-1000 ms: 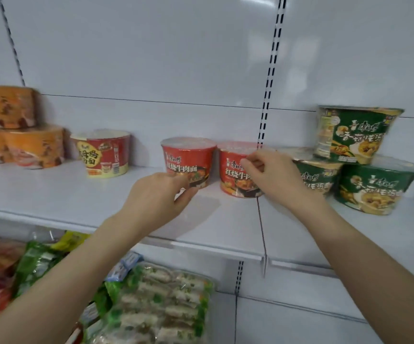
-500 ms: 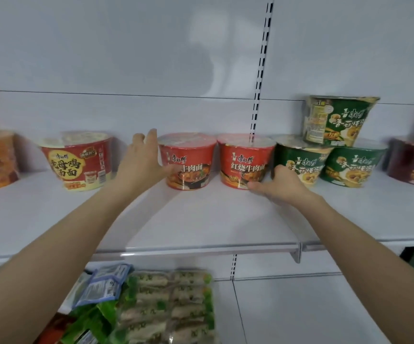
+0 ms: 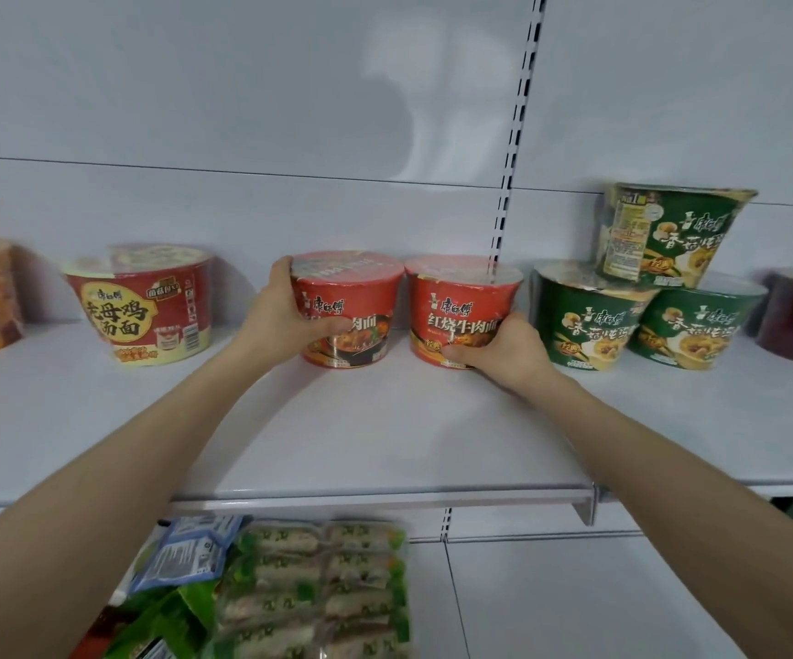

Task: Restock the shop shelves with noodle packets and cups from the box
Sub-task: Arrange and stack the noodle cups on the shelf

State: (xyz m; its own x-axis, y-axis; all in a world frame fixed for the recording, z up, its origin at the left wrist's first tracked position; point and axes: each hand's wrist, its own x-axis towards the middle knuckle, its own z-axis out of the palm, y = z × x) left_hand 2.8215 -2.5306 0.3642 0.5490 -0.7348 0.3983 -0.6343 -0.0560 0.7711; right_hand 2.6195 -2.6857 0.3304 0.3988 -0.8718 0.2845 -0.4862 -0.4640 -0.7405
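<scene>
Head view: left hand [image 3: 285,321] now wrapped around left red cup [image 3: 348,309], no longer merely beside it; right hand [image 3: 499,347] closed against right red cup [image 3: 461,310] low on shelf [image 3: 385,430]. Likely squaring the pair, placement nearly complete.

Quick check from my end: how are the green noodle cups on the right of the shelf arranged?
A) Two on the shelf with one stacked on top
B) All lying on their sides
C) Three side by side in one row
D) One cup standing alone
A: two green cups stand side by side on the shelf, and a third green cup sits upright on top, bridging them.
</scene>
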